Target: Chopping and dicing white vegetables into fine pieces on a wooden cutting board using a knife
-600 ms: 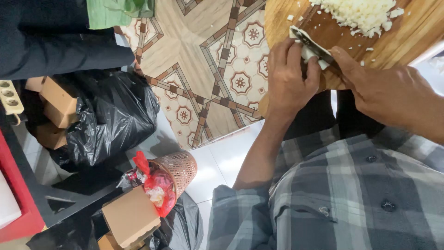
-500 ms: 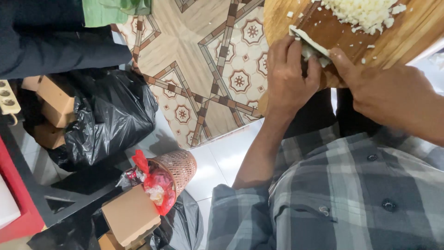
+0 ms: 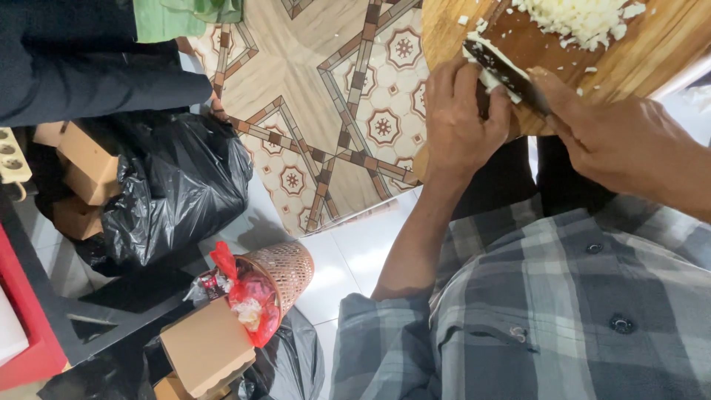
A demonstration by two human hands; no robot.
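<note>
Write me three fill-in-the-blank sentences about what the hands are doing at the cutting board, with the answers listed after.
1. The right hand holds a ____ whose blade lies across the wooden cutting board.
2. The left hand wipes bits off the blade beside a pile of chopped ____ onion.
3. Down on the floor, the woven basket lies next to a cardboard box and holds a ____ plastic bag.

Missing words: knife; white; red

A round wooden cutting board (image 3: 652,55) carries a heap of chopped white onion (image 3: 578,16).
</note>
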